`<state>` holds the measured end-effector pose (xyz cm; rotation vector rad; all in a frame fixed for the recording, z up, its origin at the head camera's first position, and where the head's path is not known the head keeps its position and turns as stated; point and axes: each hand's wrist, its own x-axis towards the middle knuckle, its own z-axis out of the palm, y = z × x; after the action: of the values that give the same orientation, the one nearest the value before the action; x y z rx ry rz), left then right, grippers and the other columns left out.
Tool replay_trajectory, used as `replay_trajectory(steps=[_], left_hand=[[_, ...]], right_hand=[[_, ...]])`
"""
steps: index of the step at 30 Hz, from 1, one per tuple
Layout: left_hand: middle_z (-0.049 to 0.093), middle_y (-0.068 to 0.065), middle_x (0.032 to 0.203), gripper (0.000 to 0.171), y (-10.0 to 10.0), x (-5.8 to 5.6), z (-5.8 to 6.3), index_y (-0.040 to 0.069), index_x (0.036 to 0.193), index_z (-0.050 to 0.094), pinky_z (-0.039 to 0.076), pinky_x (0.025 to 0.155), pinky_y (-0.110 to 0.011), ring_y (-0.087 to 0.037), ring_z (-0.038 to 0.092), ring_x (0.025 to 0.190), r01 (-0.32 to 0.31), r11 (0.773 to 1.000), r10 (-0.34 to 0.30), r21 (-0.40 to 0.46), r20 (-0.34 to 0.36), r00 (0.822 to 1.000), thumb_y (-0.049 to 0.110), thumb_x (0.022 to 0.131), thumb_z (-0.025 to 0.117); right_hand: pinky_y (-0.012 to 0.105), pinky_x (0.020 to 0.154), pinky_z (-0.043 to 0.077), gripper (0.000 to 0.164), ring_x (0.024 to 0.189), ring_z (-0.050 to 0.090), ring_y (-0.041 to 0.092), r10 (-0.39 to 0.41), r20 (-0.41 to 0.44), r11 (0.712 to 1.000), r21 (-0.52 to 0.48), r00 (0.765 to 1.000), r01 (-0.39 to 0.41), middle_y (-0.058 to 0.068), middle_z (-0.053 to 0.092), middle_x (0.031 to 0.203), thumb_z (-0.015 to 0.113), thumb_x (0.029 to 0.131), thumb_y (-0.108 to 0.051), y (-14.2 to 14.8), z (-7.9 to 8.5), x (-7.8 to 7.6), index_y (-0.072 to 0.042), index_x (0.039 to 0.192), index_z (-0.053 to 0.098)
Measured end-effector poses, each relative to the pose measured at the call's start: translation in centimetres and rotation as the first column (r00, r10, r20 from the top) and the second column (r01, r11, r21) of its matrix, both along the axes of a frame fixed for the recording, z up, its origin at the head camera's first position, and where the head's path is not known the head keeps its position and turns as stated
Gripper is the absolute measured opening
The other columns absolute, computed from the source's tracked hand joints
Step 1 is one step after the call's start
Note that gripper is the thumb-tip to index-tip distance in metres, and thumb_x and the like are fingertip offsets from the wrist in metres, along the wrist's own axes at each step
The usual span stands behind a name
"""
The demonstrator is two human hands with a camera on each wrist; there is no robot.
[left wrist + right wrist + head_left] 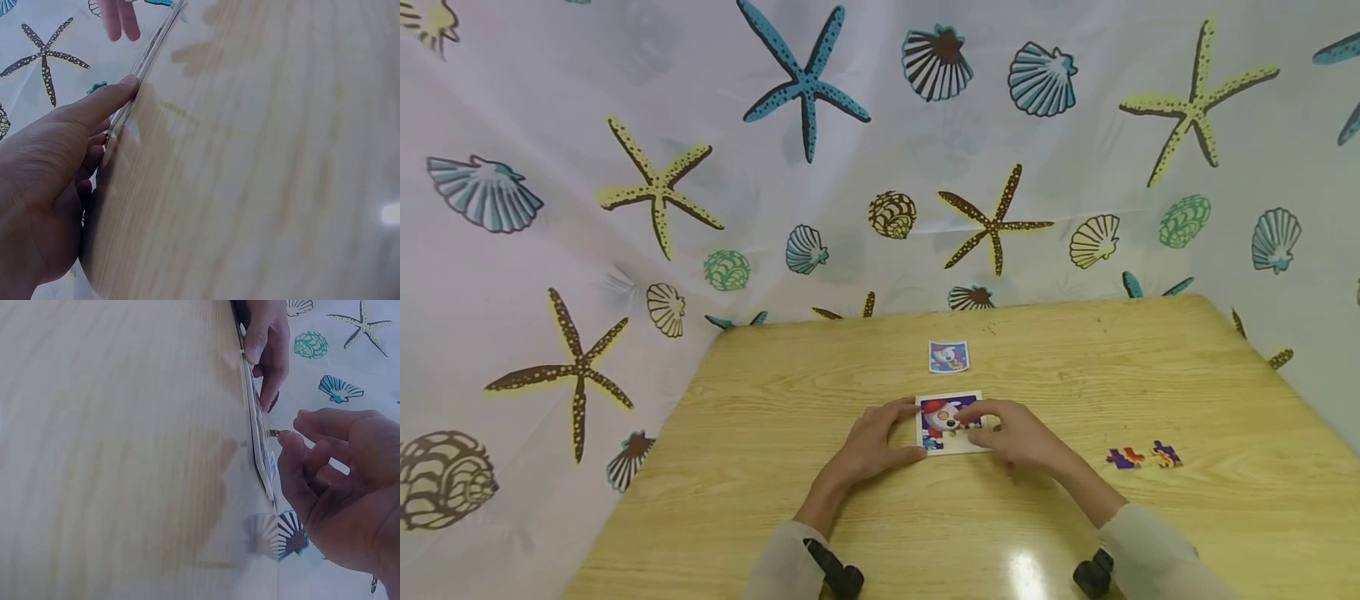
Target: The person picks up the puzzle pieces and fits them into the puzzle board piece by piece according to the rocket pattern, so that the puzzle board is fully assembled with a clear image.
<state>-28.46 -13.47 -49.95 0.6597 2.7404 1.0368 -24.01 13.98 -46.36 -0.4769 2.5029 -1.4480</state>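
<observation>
A small square jigsaw puzzle (pixel 951 446) with a white border lies on the table. Its upper part shows a white-and-red cartoon figure on dark blue; bare board shows along the lower right. My left hand (pixel 872 446) grips the puzzle's left side, thumb at the near corner and fingers at the far one. Over the right half hovers my right hand (pixel 1018 433), index finger and thumb bent and apart. In the right wrist view the fingertips (pixel 286 436) are just off the board; whether a small dark speck beside them is a piece, I cannot tell.
Loose puzzle pieces (pixel 1125 457) lie to the right, with another piece (pixel 1166 454) beside them. A square reference picture (pixel 949 357) sits behind the puzzle. The wooden table (pixel 820 367) meets a cloth (pixel 880 167) printed with starfish and shells at its back and sides.
</observation>
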Motion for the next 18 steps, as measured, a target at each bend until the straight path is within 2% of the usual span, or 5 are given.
replay_trajectory(steps=[9,12,15,18], left_hand=[[0.041,0.004,0.164,0.074,-0.1,-0.2,-0.3,0.019,0.151,0.055,0.029,0.117,-0.057,-0.028,0.038,0.143,0.018,1.000,-0.018,0.000,-0.016,1.000,0.045,0.088,0.082],[0.041,0.006,0.164,0.074,0.0,-0.2,-0.3,0.021,0.151,0.055,0.029,0.118,-0.057,-0.027,0.037,0.145,0.008,1.000,-0.008,0.001,-0.006,1.000,0.046,0.087,0.082],[0.040,0.007,0.165,0.074,0.0,-0.1,-0.1,0.023,0.152,0.055,0.028,0.118,-0.056,-0.027,0.036,0.145,0.000,1.000,0.000,0.003,0.006,1.000,0.045,0.087,0.082],[0.040,0.006,0.165,0.074,0.0,-0.1,-0.1,0.021,0.151,0.055,0.029,0.117,-0.056,-0.027,0.038,0.143,0.003,1.000,-0.003,0.002,-0.002,1.000,0.045,0.087,0.082]], right_hand=[[0.031,0.044,0.048,0.034,0.050,0.051,0.017,-0.062,0.008,0.998,-0.007,0.998,0.062,0.020,0.063,0.136,0.064,0.102,-0.011,2.9,-0.2,0.4,-0.007,0.136,0.066],[0.031,0.044,0.047,0.036,0.060,0.060,0.021,-0.057,-0.003,0.998,-0.012,0.998,0.057,0.022,0.062,0.136,0.064,0.103,-0.011,3.8,-0.2,0.4,-0.006,0.138,0.064],[0.029,0.043,0.045,0.037,0.069,0.064,0.023,-0.056,-0.009,0.998,-0.015,0.998,0.056,0.024,0.061,0.136,0.064,0.103,-0.011,4.6,-0.1,0.6,-0.005,0.140,0.063],[0.028,0.041,0.043,0.038,0.057,0.056,0.019,-0.059,-0.001,0.998,-0.022,0.998,0.059,0.025,0.061,0.136,0.063,0.103,-0.011,5.3,-0.1,0.8,-0.005,0.141,0.062]])
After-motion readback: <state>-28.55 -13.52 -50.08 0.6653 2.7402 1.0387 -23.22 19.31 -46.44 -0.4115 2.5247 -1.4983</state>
